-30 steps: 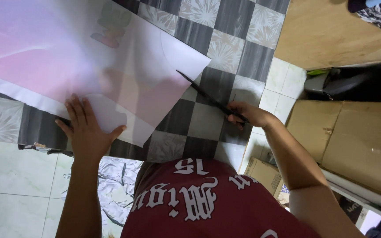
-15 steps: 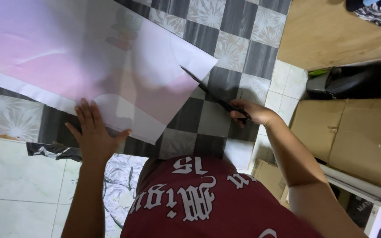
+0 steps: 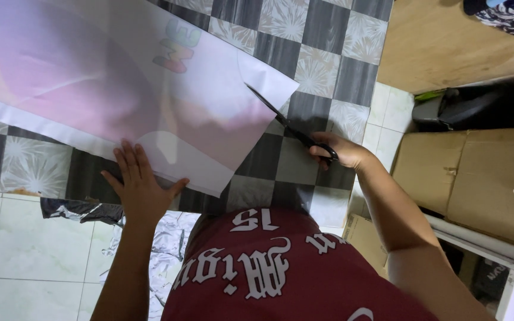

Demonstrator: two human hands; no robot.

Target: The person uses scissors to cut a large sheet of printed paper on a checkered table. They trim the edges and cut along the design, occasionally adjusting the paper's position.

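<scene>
A large glossy printed sheet [image 3: 120,89], pink and purple with a white border, lies on the grey-and-white chequered floor [image 3: 322,53]. My left hand [image 3: 141,187] presses flat on the sheet's near edge, fingers spread. My right hand [image 3: 337,151] grips black scissors [image 3: 287,125] by the handles. The blades point up-left and bite into the sheet's right edge, where a white corner flap [image 3: 266,80] lifts beside the cut.
Cardboard boxes [image 3: 483,178] stand at the right, with a wooden board [image 3: 447,47] above them and a dark object [image 3: 477,107] between. A crumpled silver-black plastic sheet [image 3: 84,211] lies by my left forearm on pale tiles [image 3: 25,261].
The scissors have cut further into the sheet's right edge. My left hand has shifted along the near edge. The view has tilted, showing more of the sheet.
</scene>
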